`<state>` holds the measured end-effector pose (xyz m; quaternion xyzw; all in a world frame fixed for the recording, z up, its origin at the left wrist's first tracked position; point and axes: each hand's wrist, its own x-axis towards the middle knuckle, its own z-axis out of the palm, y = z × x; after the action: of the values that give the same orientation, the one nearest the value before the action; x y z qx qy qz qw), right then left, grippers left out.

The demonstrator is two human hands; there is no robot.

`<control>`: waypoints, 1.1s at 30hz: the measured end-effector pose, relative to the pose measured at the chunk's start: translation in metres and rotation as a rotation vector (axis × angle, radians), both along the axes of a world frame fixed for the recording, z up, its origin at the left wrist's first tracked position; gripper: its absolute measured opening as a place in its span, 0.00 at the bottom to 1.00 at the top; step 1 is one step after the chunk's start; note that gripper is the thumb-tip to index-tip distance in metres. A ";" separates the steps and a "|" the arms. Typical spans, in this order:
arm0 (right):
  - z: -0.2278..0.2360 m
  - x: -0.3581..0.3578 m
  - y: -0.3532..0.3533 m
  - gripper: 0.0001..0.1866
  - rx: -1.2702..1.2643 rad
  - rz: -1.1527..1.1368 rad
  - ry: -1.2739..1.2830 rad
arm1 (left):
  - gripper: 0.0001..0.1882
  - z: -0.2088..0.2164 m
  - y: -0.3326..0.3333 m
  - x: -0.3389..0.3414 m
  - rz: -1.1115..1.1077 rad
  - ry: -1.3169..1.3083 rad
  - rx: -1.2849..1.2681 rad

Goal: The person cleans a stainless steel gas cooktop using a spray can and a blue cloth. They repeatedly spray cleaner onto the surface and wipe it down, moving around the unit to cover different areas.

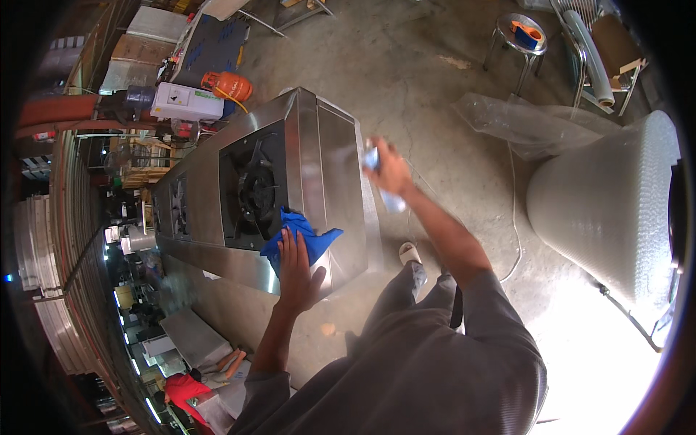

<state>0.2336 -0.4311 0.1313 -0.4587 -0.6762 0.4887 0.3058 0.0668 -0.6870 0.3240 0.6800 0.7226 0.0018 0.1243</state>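
Observation:
A long stainless steel gas range (333, 174) stands before me, with black burners (255, 187) set in its top. My left hand (293, 268) lies flat with its fingers stretched over a blue cloth (312, 243), pressing it on the steel beside the nearest burner. Off the range's right side, my right hand (391, 170) is wrapped round a light blue and white spray can (392, 201). That hand is blurred, and its finger on the can's top cannot be made out clearly.
A large roll of bubble wrap (602, 196) stands at the right, with clear plastic sheet (536, 127) beside it. Behind are a round metal stool (520, 36) bearing a tape dispenser (528, 34), and an orange gas cylinder (230, 85). A person in red (187, 391) is at lower left.

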 end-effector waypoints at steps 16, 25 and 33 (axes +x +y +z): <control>-0.036 0.049 -0.193 0.40 -0.156 0.476 -0.152 | 0.50 0.005 -0.079 0.013 -0.102 -0.029 -0.088; -0.047 -0.011 -0.024 0.43 -0.162 0.074 -0.063 | 0.45 0.023 -0.022 0.033 -0.314 0.279 -0.288; -0.019 0.030 0.077 0.43 -0.104 0.080 0.095 | 0.43 0.008 0.032 0.024 -0.693 0.526 -0.575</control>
<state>0.2635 -0.3544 0.1121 -0.4228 -0.6524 0.5563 0.2937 0.0905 -0.6548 0.3321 0.7952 0.4331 -0.4088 0.1138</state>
